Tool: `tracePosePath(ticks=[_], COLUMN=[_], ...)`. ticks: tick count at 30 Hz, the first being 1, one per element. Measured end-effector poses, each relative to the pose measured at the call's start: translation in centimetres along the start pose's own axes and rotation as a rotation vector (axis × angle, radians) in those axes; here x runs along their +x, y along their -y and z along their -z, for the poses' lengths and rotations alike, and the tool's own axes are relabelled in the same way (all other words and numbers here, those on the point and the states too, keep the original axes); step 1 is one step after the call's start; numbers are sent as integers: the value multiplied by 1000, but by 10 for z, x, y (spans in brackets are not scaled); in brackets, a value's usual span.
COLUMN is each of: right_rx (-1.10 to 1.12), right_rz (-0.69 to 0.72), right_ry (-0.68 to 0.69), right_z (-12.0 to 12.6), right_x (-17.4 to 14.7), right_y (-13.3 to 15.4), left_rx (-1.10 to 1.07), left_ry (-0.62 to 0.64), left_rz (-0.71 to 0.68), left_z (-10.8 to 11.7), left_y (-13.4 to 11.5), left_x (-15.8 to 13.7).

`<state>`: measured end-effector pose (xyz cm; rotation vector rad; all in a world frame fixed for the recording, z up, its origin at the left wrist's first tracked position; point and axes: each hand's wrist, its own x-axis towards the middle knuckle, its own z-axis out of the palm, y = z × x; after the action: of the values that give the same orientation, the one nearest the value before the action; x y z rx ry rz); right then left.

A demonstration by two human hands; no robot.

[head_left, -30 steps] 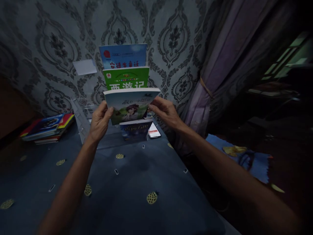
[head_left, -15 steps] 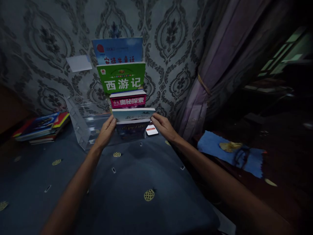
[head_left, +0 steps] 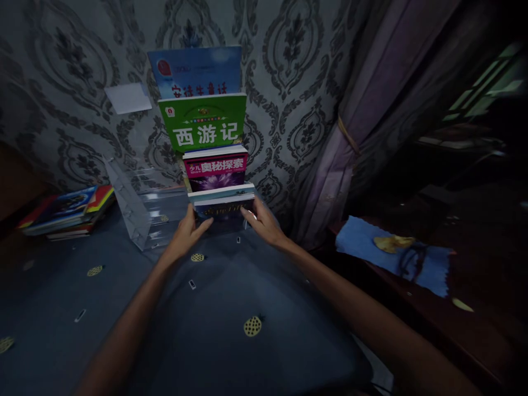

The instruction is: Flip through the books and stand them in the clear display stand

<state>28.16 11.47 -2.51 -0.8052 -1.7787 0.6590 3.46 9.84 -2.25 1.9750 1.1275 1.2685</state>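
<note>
Several books stand in a stepped row in a clear plastic rack (head_left: 127, 209). At the front is a dark blue book (head_left: 220, 212), with a pale blue-green book (head_left: 214, 193) just behind it. My left hand (head_left: 185, 234) grips the dark book's left side, thumb lying on the cover. On the opposite side my right hand (head_left: 266, 224) holds its right edge, thumb also on the front. The other fingers are partly hidden. Farther back rise a pink-titled book (head_left: 216, 168), a green book (head_left: 204, 122) and a tall blue book (head_left: 198, 71).
A pile of books (head_left: 68, 212) lies left on the dark blue pineapple-print cloth (head_left: 198, 324). Patterned wallpaper stands behind, with a tied purple curtain (head_left: 330, 176) to the right. A blue cloth (head_left: 363, 242) with a yellowish item lies on a reddish-brown surface at right.
Both hands have moved from the pale book's sides down to the dark front book, thumbs now on its cover. The pale book sits lower, showing more of the pink-titled one.
</note>
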Motion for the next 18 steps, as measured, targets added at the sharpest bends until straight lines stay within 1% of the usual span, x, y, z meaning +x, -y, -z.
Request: tracePosePath(ticks=[3, 6, 10, 14, 16, 18], right_rx=[-82, -106, -180, -231, -221, -196], right_rz=[-22, -27, -38, -23, 5, 47], right_ry=[-30, -34, -73, -103, -104, -109], right_z=[-5, -9, -13, -12, -7, -1], right_x=[3, 7, 9, 9, 11, 16], right_y=[2, 2, -3, -3, 1, 7], left_rx=[119, 174, 201, 223, 259, 288], left_ry=[-20, -18, 30, 54, 5, -109], left_rz=[9, 14, 46, 102, 155, 164], left_z=[-1, 2, 5, 1, -3, -8], left_y=[-8, -12, -5, 1, -3, -10], left_x=[8, 18, 23, 16, 13, 12])
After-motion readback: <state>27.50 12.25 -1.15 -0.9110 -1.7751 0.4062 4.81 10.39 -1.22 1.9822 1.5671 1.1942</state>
